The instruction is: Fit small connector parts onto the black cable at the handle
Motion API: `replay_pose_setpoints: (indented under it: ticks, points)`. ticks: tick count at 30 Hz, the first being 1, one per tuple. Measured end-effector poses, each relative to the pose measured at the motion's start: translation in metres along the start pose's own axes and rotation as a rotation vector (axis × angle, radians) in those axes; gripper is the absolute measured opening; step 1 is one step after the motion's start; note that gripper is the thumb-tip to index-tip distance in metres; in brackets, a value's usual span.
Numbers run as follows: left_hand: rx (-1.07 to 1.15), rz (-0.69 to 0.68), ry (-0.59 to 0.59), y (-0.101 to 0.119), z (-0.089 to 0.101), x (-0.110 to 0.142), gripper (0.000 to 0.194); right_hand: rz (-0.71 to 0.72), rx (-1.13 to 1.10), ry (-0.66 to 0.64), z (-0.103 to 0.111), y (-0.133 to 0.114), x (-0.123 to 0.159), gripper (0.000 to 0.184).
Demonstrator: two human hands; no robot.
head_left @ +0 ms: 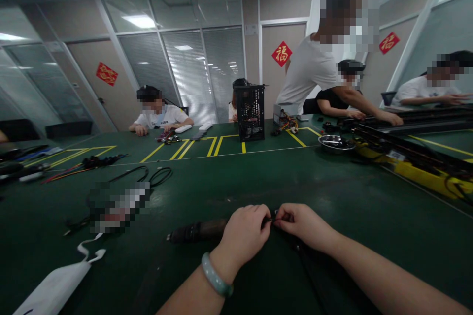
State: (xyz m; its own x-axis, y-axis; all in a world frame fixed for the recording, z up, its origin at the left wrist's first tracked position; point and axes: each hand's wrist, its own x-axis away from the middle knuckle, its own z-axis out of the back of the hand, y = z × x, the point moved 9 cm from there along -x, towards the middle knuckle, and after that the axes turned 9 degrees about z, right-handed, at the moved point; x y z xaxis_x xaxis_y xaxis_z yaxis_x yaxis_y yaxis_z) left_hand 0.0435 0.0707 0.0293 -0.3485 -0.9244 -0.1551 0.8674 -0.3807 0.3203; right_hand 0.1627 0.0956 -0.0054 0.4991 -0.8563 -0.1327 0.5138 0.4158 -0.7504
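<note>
My left hand (246,230) is closed in a pinch, its fingertips on a small dark piece that I cannot make out. Fingertips of my right hand (308,226) press together against the same spot, almost touching the left ones. A dark electric screwdriver (199,231) lies on the green table (207,182), its tip pointing left and its rear end hidden behind my left hand. From under my right hand a black cable (306,268) runs toward the near edge.
At left lie black cables (160,175), a blurred-out item and a white strap-like piece (55,285). A metal bowl (336,143) and long dark racks (406,152) stand at right. Across the table are a black computer case (251,113), a power supply (286,115) and several people.
</note>
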Motion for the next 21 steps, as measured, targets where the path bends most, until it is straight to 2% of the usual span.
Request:
replay_pose_setpoints:
  ticks: [16, 21]
  points:
    - [-0.014, 0.004, 0.008, -0.0013, -0.001, -0.001, 0.012, 0.017, 0.009, 0.022, -0.0016, 0.0059, -0.0014, 0.012]
    - [0.006, -0.053, 0.001, 0.0036, -0.0011, 0.0, 0.015, 0.02, 0.017, 0.012, -0.0004, 0.0009, -0.0011, 0.011]
